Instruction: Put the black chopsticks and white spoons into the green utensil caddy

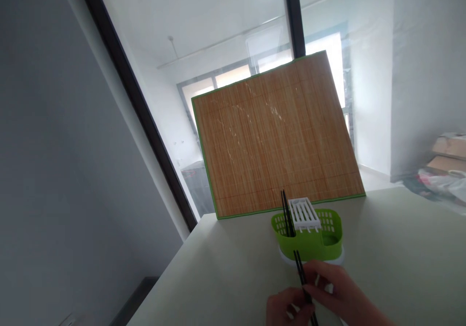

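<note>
A pair of black chopsticks [301,272] is held between my two hands at the near edge of the view, tips pointing away from me. My left hand [289,307] pinches them low down, and my right hand [333,287] grips them a little higher. Just beyond stands a green utensil basket [309,249] on a white base, with a white slatted rack [304,213] across its middle. More black chopsticks [287,214] stand in its left compartment, leaning slightly. The lower ends of the held chopsticks run out of view.
The basket rests on a white table [225,272]. Behind it a brown bamboo mat [276,136] with green edging leans upright against a glass partition. A dark grey wall [73,170] rises on the left. Cardboard boxes [449,146] and plastic bags lie beyond the table at right.
</note>
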